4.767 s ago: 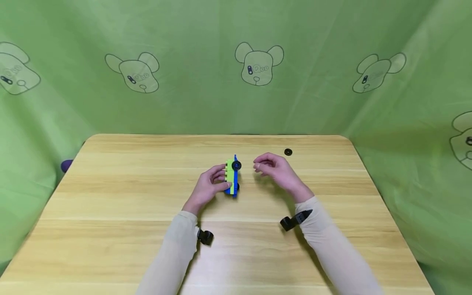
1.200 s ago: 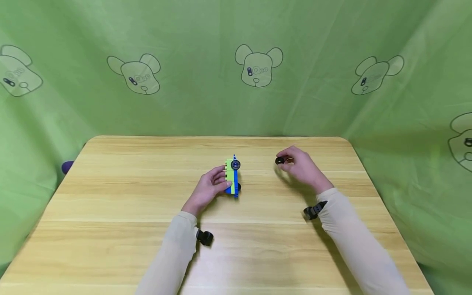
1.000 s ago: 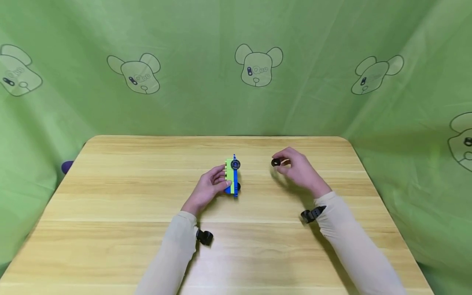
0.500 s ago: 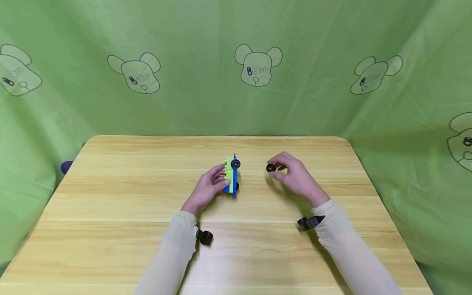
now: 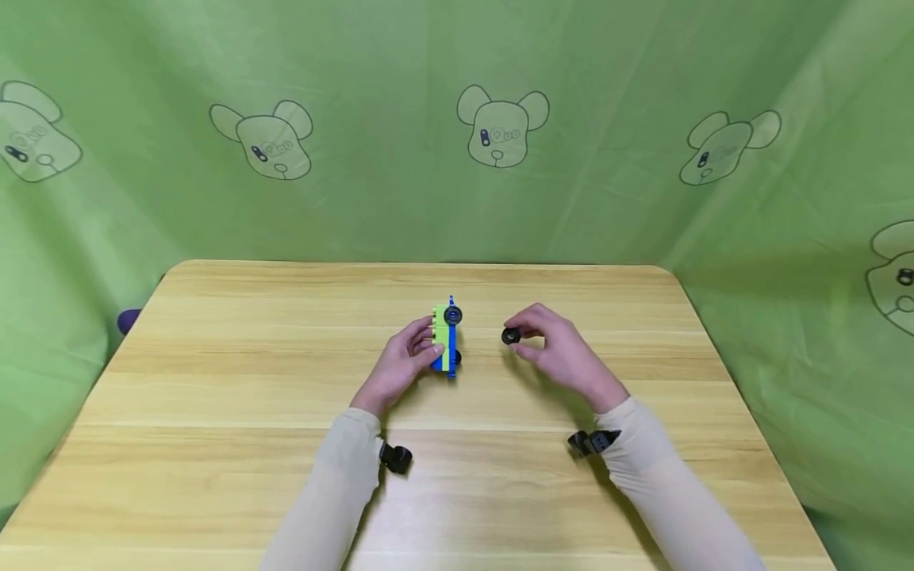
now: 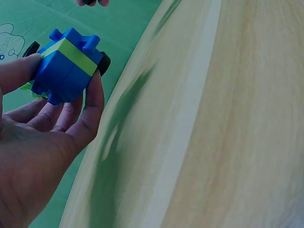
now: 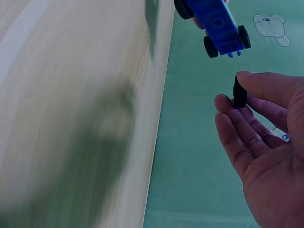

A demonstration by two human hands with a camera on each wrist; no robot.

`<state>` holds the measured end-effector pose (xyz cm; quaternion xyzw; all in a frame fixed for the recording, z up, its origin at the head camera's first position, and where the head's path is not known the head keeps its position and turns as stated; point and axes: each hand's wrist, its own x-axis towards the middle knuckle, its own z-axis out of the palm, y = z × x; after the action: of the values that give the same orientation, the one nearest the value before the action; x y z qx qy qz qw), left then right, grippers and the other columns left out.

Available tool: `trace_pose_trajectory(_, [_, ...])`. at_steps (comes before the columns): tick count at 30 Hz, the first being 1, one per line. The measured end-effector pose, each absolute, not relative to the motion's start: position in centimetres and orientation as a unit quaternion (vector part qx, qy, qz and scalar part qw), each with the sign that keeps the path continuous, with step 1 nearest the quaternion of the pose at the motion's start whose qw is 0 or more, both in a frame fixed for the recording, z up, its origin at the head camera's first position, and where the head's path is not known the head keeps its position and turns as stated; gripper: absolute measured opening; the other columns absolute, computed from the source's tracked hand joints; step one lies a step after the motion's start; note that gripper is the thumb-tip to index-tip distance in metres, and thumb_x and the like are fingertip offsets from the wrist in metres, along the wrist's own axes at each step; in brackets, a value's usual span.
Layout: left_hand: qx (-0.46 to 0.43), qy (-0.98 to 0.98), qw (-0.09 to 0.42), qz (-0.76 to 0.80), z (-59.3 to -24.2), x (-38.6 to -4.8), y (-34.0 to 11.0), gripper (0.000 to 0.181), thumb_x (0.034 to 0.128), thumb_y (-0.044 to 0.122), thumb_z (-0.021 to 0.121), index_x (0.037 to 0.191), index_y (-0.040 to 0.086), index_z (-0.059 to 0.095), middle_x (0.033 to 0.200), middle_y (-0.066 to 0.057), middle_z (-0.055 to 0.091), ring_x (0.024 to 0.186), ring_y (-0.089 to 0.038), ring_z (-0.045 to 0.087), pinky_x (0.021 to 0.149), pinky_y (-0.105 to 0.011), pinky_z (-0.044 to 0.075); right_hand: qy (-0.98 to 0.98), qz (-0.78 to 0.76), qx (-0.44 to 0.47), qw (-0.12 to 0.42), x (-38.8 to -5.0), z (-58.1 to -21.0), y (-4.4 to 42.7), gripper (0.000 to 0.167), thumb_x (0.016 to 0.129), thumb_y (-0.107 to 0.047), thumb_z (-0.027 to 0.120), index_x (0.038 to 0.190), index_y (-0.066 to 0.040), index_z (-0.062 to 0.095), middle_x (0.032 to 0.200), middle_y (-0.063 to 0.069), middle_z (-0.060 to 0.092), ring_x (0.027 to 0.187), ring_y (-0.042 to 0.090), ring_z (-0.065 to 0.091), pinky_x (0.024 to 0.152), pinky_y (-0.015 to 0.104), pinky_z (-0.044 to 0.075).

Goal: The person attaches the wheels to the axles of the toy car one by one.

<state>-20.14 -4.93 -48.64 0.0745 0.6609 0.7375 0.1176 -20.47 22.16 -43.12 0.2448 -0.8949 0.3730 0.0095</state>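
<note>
Held above the table is a lime-green and blue toy car [image 5: 443, 342], turned on its side. My left hand [image 5: 397, 363] grips it, thumb on one side and fingers on the other. Its blue underside shows in the right wrist view, with black wheels [image 7: 210, 47] fitted; part of that base is cut off by the frame. To the right of the car, my right hand [image 5: 558, 349] pinches a loose black wheel [image 5: 510, 336] between thumb and fingertips. That wheel [image 7: 240, 92] appears edge-on in the right wrist view, apart from the car.
Both hands are over a wooden table [image 5: 457, 492]. Green curtains [image 5: 385, 190] with bear-head outlines hang behind and at both sides. A purple object [image 5: 129, 321] shows past the left table edge. Each wrist wears a black camera [image 5: 397, 459].
The loose wheel lay near the table's back edge; my right hand has picked it up and brought it left and nearer, towards the car. My left hand and the car have barely shifted.
</note>
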Motion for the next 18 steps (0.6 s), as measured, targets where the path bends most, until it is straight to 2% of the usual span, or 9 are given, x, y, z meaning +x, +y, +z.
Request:
trace_pose_trajectory(9, [0.067,0.649,0.117,0.749,-48.7,-20.2,-4.7,0.060,0.0945,-0.002,0.061,0.149,-0.001,0.035,0.127,-0.019,0.052,0.108,-0.023,0.055,0.084,-0.031,0.056,-0.890,0.370,0.265,0.019,-19.4,-42.8,21.0,0.034,0.085,-0.004,0.074,0.118,-0.004,0.066,0.112,0.003,0.061,0.101,0.024,0.060,0.092,0.043,0.051])
trace_pose_trajectory(18, [0.049,0.659,0.106,0.743,-48.3,-20.1,-4.8,0.061,0.0925,0.002,0.066,0.147,0.000,0.039,0.128,-0.018,0.052,0.112,-0.027,0.054,0.087,-0.034,0.055,-0.885,0.370,0.284,0.022,-18.9,-42.7,20.0,0.035,0.085,-0.003,0.074,0.119,-0.007,0.066,0.115,0.002,0.061,0.105,0.024,0.059,0.093,0.046,0.050])
